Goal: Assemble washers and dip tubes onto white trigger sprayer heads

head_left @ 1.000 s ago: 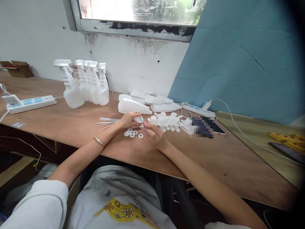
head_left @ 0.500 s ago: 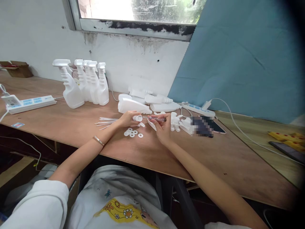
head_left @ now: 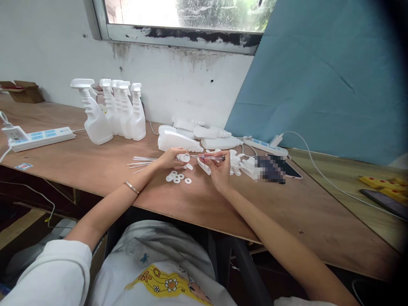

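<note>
My left hand (head_left: 171,159) is closed around a white spray head (head_left: 182,157), its round collar facing right toward my other hand. In my right hand (head_left: 219,169) is a screwdriver (head_left: 216,158) with a clear handle, gripped between thumb and fingers. Its thin shaft points left at the collar; whether the tip touches it is too small to tell. Just below my left hand lie several flat white ring washers (head_left: 177,178). Thin white tubes (head_left: 140,160) are spread on the table to its left. More white spray heads (head_left: 236,161) lie beside and behind my right hand.
Several white spray bottles with heads (head_left: 98,121) stand at the back left. Bottles without heads (head_left: 178,141) lie behind my hands. Power strips (head_left: 44,138) sit left and back right. A phone (head_left: 287,166) lies right of the spray heads, and a carton (head_left: 27,91) stands far left.
My right hand and the screwdriver have shifted slightly to the right, a little away from the spray head. My left hand has stayed almost in place.
</note>
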A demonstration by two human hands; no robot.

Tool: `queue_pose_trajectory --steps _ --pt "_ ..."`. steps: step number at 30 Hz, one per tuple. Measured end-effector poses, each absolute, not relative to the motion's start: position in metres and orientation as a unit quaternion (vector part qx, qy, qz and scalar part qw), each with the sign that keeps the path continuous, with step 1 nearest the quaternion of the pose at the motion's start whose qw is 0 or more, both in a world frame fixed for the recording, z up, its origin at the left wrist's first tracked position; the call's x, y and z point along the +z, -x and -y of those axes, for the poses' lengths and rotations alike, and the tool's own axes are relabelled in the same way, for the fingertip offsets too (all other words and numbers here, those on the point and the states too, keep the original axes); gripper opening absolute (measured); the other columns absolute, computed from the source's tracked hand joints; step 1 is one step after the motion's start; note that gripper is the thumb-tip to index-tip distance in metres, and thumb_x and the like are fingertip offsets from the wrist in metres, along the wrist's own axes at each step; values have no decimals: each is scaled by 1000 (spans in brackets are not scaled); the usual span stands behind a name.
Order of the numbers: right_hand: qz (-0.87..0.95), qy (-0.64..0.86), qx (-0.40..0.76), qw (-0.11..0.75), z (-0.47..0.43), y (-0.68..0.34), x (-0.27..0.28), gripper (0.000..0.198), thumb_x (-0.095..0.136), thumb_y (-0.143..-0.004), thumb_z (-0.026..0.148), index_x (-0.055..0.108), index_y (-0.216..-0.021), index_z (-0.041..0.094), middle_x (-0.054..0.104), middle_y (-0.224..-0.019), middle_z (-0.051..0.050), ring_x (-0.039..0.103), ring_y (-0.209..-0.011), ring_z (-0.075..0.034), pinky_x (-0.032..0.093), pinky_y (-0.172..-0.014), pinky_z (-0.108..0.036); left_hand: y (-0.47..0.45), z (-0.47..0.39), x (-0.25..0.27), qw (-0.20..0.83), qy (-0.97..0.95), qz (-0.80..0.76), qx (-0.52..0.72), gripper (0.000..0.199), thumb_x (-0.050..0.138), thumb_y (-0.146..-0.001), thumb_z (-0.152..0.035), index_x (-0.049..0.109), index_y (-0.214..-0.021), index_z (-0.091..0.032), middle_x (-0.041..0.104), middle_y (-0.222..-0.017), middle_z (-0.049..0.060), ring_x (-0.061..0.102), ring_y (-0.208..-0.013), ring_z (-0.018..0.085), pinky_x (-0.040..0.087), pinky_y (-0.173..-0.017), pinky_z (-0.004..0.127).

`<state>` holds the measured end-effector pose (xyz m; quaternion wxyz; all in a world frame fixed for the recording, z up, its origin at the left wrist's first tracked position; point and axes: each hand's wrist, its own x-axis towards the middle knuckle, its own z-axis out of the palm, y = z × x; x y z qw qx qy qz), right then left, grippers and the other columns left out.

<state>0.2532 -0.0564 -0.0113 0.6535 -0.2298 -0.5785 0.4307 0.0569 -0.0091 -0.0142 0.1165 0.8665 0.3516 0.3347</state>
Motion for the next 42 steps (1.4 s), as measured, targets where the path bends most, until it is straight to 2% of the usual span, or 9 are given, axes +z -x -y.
queue_pose_trajectory --steps 6,12,18,25,30,36,42 --pt "599 229 413 647 56 -255 -11 27 65 -73 24 40 -84 26 62 -86 4 66 -84 -15 54 -79 -33 -54 6 -16 103 -867 -364 324 25 60 -64 -23 64 -87 -16 55 -83 2 51 -72 14 39 -67 23" --pt "682 232 328 611 61 -255 -18 20 62 -75 21 43 -80 24 63 -91 1 62 -95 -17 50 -84 -35 -54 6 -17 53 -873 -375 307 24 62 -63 -24 66 -86 -18 55 -90 4 53 -73 14 40 -66 23" --pt "612 237 413 631 55 -255 -15 27 64 -74 24 39 -84 26 62 -87 4 66 -83 -15 54 -78 -34 -54 8 -16 56 -872 -375 308 24 61 -63 -20 66 -86 -19 54 -95 4 54 -76 15 42 -70 25" --pt "551 250 461 649 50 -256 -15 33 69 -69 26 38 -82 25 62 -81 6 67 -78 -16 56 -77 -37 -54 9 -14 134 -871 -331 338 22 60 -62 -18 65 -83 -16 54 -93 4 55 -80 14 43 -75 25" --pt "517 261 493 649 49 -256 -16 36 71 -65 26 39 -81 25 63 -77 6 67 -73 -16 57 -75 -37 -56 14 -11 210 -860 -318 339 23 63 -60 -22 64 -82 -14 55 -91 4 53 -78 14 43 -72 24" --pt "472 277 508 665 45 -257 -16 39 74 -62 25 39 -79 24 63 -71 7 67 -71 -15 58 -74 -35 -55 16 -6 316 -831 -346 301 30 63 -66 -32 61 -89 -14 57 -87 2 53 -79 14 41 -69 24" --pt "425 289 536 670 43 -260 -15 42 76 -57 24 39 -76 23 63 -67 7 67 -68 -14 58 -73 -33 -53 20 -1 425 -792 -334 284 30 56 -73 -42 56 -84 -14 58 -79 2 55 -74 15 42 -66 25"
